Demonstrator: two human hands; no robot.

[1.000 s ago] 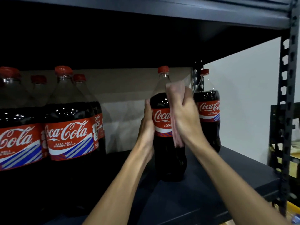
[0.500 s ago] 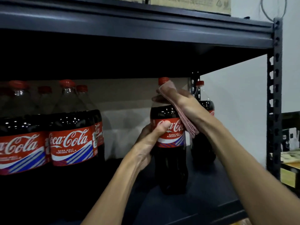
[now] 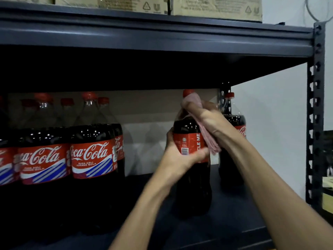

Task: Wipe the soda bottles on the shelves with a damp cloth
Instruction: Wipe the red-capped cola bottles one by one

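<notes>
dim light; a dark metal shelf (image 3: pixel 162 38) spans 12 o'clock, cardboard boxes (image 3: pixel 216 6) atop it, white wall (image 3: pixel 270 123) at 3 o'clock.

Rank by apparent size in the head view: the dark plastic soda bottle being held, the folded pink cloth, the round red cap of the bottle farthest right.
1. dark plastic soda bottle
2. folded pink cloth, partly hidden by the right hand
3. round red cap; it stands farther back, but the gap is plain.

Both forearms reaching forward, left grip (image 3: pixel 180 158) curled round bottle (image 3: pixel 187 129), right grip (image 3: pixel 210 120) clutching cloth (image 3: pixel 210 140)
</notes>
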